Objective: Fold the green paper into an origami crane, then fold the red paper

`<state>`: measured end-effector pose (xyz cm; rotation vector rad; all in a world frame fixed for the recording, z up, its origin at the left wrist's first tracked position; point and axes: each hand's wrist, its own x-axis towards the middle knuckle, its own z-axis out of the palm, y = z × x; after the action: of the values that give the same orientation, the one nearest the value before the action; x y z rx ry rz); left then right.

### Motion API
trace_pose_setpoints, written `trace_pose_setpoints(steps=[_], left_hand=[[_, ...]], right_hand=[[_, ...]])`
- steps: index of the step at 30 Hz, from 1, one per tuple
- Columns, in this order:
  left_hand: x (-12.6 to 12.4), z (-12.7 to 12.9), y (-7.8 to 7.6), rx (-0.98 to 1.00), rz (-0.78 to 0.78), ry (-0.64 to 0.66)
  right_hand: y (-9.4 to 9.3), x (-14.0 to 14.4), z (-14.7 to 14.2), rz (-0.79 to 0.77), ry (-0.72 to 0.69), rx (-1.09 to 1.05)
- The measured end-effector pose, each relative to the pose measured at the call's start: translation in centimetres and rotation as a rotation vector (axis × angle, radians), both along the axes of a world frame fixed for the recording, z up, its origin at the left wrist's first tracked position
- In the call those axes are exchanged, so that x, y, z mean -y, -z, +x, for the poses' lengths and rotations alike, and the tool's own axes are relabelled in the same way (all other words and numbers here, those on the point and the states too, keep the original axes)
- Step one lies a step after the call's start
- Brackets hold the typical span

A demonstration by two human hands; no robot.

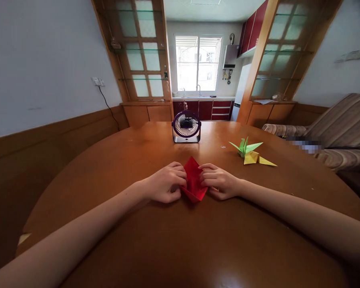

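Round wooden table [114,168] bears fan [186,127]; kitchen [202,100] behind.

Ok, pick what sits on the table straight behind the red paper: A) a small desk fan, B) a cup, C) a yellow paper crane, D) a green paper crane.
A: the fan stands right behind the red paper that the left hand and right hand press at its sides; the green crane and yellow crane lie off to the right.

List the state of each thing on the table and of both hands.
Red paper: partly folded, flat on table, pinched from both sides.
Left hand: fingers on paper's left edge.
Right hand: fingers on its right edge.
Green crane: folded, untouched.
Yellow crane: folded, untouched.
Fan: upright.
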<state>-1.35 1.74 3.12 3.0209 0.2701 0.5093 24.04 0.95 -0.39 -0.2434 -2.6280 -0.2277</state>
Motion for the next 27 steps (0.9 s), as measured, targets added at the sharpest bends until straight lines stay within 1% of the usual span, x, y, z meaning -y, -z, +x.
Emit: trace_pose_setpoints(steps=[4,6,11,14,17,23,27], left_hand=[[0.1,-0.1,-0.6,-0.029,-0.047,0.006],[0.0,0.0,-0.5,-0.008,-0.077,-0.027],[0.2,0.8,0.9,0.155,-0.127,-0.269],[0.3,1.3,1.5,0.208,-0.142,-0.338],[0.5,1.6,1.6,0.246,-0.145,-0.352],[1.0,1.9,0.9,0.303,-0.247,-0.334],[1.2,2.3,0.9,0.297,-0.269,-0.346]], right_hand=[[0.1,0.0,0.1,0.060,0.021,-0.019],[0.1,0.0,0.0,0.080,0.019,-0.024],[0.2,0.0,0.0,0.105,0.031,0.002],[0.2,0.0,-0.1,0.119,0.029,0.015],[0.2,0.1,-0.1,0.129,0.024,0.022],[0.0,0.2,-0.4,0.145,0.011,-0.018],[0.0,0.1,-0.3,0.131,0.012,-0.025]])
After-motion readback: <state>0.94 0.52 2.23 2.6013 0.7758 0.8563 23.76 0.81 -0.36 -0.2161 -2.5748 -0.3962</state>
